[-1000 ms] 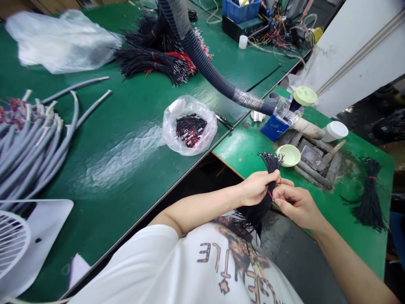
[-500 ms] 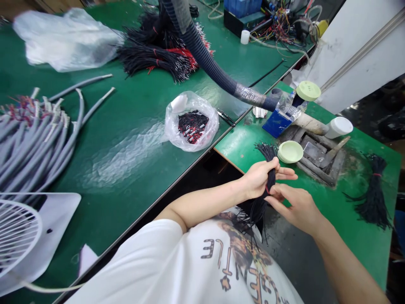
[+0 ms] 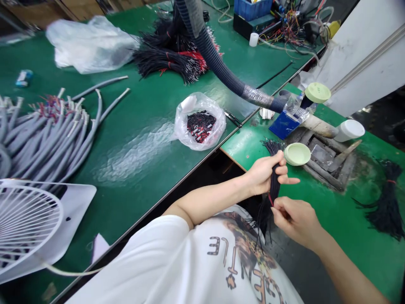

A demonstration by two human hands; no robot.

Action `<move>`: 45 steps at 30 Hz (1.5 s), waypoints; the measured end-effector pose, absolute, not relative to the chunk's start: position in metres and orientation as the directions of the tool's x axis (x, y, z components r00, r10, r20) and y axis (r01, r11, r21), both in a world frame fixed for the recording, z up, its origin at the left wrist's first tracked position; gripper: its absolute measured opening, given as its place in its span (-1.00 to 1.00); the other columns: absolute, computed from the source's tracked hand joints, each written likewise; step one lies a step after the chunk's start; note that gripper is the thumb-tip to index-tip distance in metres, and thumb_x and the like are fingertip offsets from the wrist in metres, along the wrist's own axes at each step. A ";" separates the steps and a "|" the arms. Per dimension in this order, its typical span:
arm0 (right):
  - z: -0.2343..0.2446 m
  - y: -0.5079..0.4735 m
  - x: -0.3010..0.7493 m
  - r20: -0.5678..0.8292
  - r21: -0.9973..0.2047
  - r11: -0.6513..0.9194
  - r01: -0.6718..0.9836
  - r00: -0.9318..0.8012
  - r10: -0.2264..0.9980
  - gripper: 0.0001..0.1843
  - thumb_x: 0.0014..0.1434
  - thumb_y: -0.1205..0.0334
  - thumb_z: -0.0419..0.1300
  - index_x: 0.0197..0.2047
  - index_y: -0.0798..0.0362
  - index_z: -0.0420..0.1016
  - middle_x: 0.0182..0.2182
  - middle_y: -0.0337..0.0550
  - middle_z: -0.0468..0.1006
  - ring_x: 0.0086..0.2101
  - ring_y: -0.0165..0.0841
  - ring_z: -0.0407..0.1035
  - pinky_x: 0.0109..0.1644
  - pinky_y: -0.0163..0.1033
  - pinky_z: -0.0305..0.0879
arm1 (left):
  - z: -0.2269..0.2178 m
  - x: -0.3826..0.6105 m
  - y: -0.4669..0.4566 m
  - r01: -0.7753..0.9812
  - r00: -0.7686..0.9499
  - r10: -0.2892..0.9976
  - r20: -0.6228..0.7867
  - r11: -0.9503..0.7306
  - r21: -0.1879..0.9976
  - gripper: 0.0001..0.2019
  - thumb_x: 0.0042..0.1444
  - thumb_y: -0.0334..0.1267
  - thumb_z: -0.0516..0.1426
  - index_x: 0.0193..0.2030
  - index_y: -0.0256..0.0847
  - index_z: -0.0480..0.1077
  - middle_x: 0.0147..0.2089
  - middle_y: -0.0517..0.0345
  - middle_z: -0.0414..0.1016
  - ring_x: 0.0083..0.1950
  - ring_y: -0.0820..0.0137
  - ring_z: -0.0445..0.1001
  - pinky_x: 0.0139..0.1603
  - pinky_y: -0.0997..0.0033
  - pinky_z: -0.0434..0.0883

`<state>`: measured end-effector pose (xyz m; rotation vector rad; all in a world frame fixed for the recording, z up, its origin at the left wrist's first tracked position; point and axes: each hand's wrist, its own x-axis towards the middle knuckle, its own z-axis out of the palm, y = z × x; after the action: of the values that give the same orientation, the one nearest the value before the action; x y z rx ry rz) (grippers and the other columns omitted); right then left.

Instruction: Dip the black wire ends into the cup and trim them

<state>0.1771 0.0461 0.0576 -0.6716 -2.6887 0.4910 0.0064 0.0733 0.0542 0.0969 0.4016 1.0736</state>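
Note:
My left hand (image 3: 266, 172) is wrapped round a bundle of thin black wires (image 3: 274, 185), two fingers stretched out past it. The upper wire ends fan out above that hand, and the lower ends hang in front of my shirt. A red tie (image 3: 270, 199) goes round the bundle just below the left hand. My right hand (image 3: 295, 219) is closed in a pinch at this tie, thumb and forefinger together. A pale green round dish (image 3: 297, 154) sits just beyond the left fingers.
A framed soldering-type well (image 3: 329, 158), a blue box (image 3: 284, 125) with a ribbed hose (image 3: 221, 67), and another tied black wire bundle (image 3: 388, 198) occupy the right bench. On the left bench are a bag of small parts (image 3: 201, 126), grey cables (image 3: 53, 143) and a white fan (image 3: 28, 223).
My right hand has moved slightly down and away from the left hand, along the bundle at the red tie. The left hand still grips the wires. The whole view has shifted a little.

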 end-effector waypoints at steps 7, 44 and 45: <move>0.049 0.022 0.187 0.263 -0.324 0.907 0.270 -0.895 0.360 -0.83 0.24 0.41 0.05 -0.38 0.01 0.25 -0.60 -0.32 0.30 -0.55 -0.42 0.22 -0.38 -0.26 0.05 | 0.089 -0.023 0.082 -0.899 0.342 0.909 -0.240 0.391 0.197 -0.61 0.33 -0.07 0.03 -0.48 -0.24 0.14 -0.61 0.42 -0.09 -0.71 0.66 -0.09 -0.72 0.69 0.02; 0.011 0.048 0.158 0.074 -0.997 0.077 0.007 -0.212 0.974 -0.81 0.19 0.27 0.21 -0.47 0.05 0.41 -0.66 -0.34 0.34 -0.65 -0.45 0.28 -0.53 -0.30 0.21 | 0.026 -0.026 0.033 -0.543 0.212 0.928 -0.307 0.373 0.752 -0.68 -0.17 -0.14 0.38 -0.46 -0.26 0.36 -0.75 0.47 0.06 -0.76 0.68 -0.06 -0.74 0.59 -0.14; 0.011 0.050 0.158 0.075 -0.996 0.083 0.027 -0.208 0.975 -0.80 0.21 0.25 0.20 -0.46 0.05 0.43 -0.63 -0.31 0.37 -0.61 -0.44 0.31 -0.49 -0.29 0.26 | 0.026 -0.028 0.033 -0.547 0.204 0.929 -0.309 0.370 0.750 -0.68 -0.16 -0.13 0.38 -0.46 -0.25 0.36 -0.75 0.47 0.05 -0.77 0.68 -0.07 -0.75 0.59 -0.14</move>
<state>0.1577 0.0500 0.0111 -1.0695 -1.4244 1.2828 -0.0276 0.0333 0.0261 0.5493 0.8385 1.1044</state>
